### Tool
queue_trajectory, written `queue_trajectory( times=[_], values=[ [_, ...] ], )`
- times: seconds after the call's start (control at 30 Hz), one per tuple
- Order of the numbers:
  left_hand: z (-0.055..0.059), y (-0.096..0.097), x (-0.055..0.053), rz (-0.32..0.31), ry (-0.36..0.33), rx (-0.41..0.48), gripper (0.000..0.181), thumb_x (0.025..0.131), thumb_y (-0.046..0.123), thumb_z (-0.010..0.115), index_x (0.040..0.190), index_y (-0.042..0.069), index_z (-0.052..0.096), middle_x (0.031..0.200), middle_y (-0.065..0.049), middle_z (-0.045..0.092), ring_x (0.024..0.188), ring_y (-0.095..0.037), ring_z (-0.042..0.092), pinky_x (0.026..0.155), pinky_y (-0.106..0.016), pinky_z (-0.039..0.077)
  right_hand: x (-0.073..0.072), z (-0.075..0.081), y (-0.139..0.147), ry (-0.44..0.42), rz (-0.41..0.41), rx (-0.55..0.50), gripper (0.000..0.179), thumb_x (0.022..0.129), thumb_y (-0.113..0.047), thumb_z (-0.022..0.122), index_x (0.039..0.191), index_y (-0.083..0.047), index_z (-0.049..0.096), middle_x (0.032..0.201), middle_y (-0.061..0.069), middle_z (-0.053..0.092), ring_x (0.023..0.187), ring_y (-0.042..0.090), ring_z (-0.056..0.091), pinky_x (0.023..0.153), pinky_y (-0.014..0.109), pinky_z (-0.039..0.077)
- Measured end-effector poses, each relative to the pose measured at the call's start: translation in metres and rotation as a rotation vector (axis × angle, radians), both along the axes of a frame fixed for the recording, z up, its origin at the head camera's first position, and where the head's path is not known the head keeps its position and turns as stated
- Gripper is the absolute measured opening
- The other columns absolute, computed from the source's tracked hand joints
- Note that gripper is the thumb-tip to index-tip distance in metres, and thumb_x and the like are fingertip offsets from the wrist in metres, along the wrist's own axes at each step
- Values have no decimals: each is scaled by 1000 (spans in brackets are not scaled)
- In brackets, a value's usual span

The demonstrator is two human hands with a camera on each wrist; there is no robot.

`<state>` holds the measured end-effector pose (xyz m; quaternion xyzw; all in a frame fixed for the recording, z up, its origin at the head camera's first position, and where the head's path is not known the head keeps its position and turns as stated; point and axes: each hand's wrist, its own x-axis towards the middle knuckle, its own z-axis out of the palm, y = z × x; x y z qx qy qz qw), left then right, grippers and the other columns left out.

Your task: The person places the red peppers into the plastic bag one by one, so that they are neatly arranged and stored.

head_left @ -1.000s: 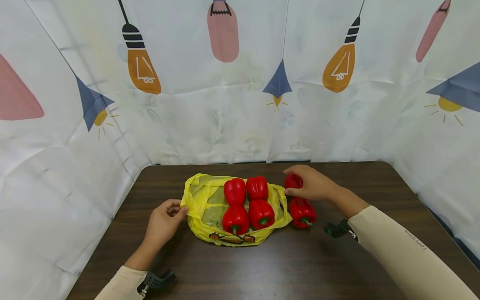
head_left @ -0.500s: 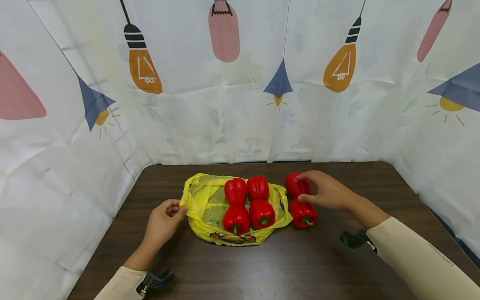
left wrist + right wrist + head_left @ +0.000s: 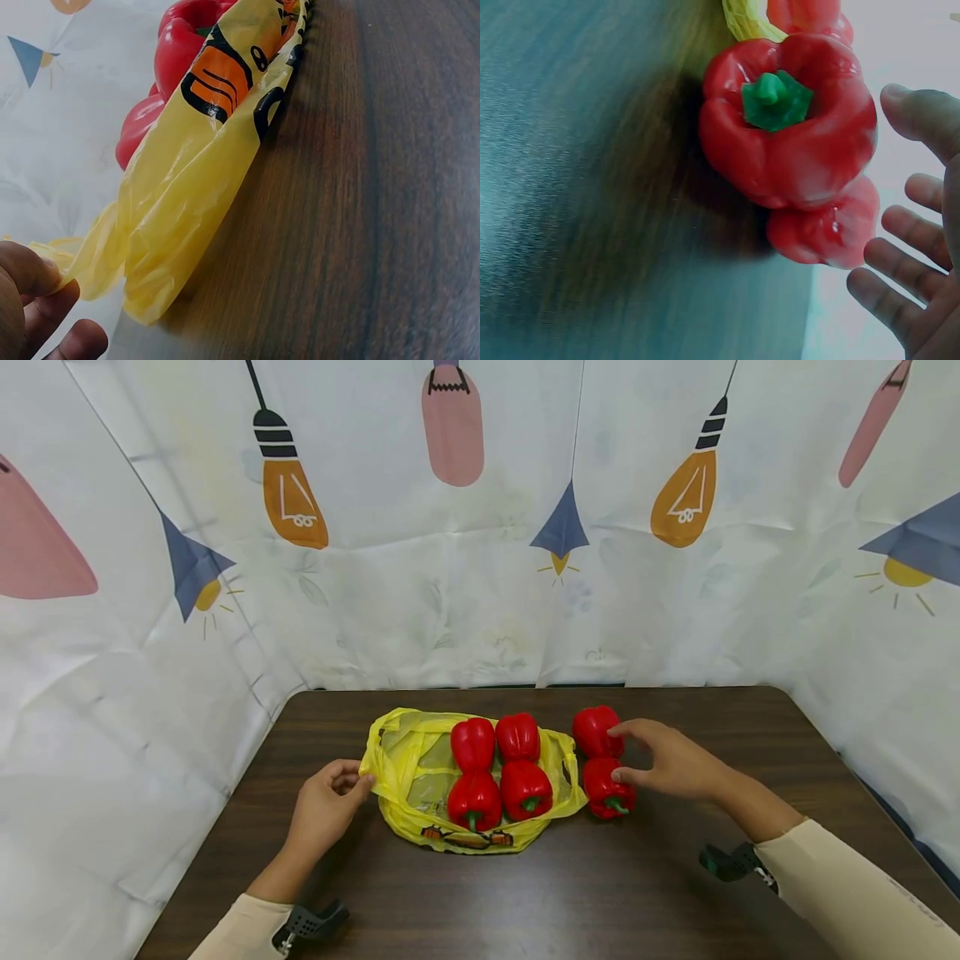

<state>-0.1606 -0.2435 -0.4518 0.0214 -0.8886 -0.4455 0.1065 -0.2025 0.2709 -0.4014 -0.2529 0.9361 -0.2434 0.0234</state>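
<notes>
A yellow plastic bag (image 3: 401,760) with black and orange print lies on the table. Several red bell peppers (image 3: 474,802) with green stems sit on it in two columns. My left hand (image 3: 327,802) pinches the bag's left edge between thumb and fingers; in the left wrist view the thin plastic (image 3: 112,247) stretches from the fingertips. Just right of the bag are two more bell peppers, a far one (image 3: 595,731) and a near one (image 3: 606,787). My right hand (image 3: 671,762) is beside them with fingers spread. In the right wrist view the near pepper (image 3: 795,127) stands apart from the thumb.
The dark wooden table (image 3: 487,902) has rounded far corners. A white curtain (image 3: 420,593) printed with lamps and bulbs hangs behind and at both sides. Each wrist carries a black strap (image 3: 311,922).
My right hand has let go of the far right pepper and drawn back toward the right and nearer. My left hand keeps its hold on the bag's edge.
</notes>
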Motion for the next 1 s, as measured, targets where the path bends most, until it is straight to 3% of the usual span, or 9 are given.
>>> queue_trajectory(
  times=[0.27,0.53,0.83,1.0],
  values=[
    [2,-1,1,6,-6,2,27,96,26,75,112,4,71,90,-6,72,75,-16,63,63,-26,50,8,-13,5,-52,-9,-40,70,86,-49,82,139,-11,57,134,7,61,115,32,61,91,49,54],
    [1,-2,3,2,-7,-7,29,96,26,75,112,3,71,91,-6,73,76,-15,63,64,-25,50,13,-22,8,-79,-17,-54,70,85,-50,82,139,-11,58,135,11,61,104,29,63,82,47,57],
    [-3,-3,2,1,-8,-18,24,96,22,75,112,5,71,91,-6,73,78,-17,65,65,-26,52,15,-26,6,-118,-8,-71,74,84,-50,83,142,-13,56,136,8,60,112,26,62,90,49,55],
    [-3,-3,2,1,-3,-22,24,96,22,75,111,4,71,90,-6,73,77,-17,64,65,-26,51,16,-27,4,-141,-5,-81,72,83,-45,84,142,-15,55,134,7,59,114,27,61,88,48,55]
  ],
)
